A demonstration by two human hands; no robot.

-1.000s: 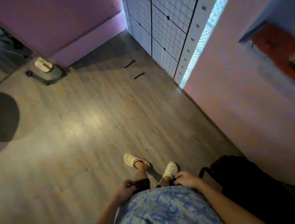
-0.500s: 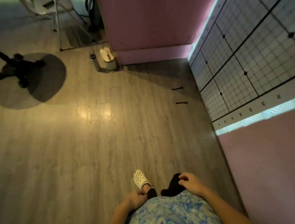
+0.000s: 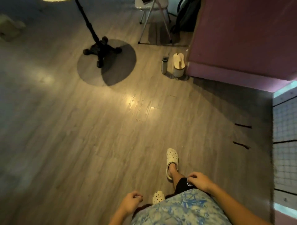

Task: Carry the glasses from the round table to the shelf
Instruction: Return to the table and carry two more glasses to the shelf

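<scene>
No glasses and no shelf show in the head view. The round table's black pedestal base [image 3: 101, 51] stands on the wood floor at the upper left, and a sliver of its lit top [image 3: 54, 0] touches the upper edge. My left hand [image 3: 132, 202] hangs low by my hip with fingers loosely curled and nothing in it. My right hand [image 3: 199, 180] rests against my black shorts, fingers curled, holding nothing. Both hands are far from the table base.
A metal bottle [image 3: 164, 65] and a small bin [image 3: 178, 65] stand beside a pink counter [image 3: 241, 40]. A chair with thin metal legs [image 3: 152, 19] and a dark bag [image 3: 186, 17] are at the back. A gridded wall panel [image 3: 285, 144] runs along the right.
The view has swung left: the gridded panel slid to the right edge and the table base came closer into view. My feet have stepped, and both hands stay curled by my hips.
</scene>
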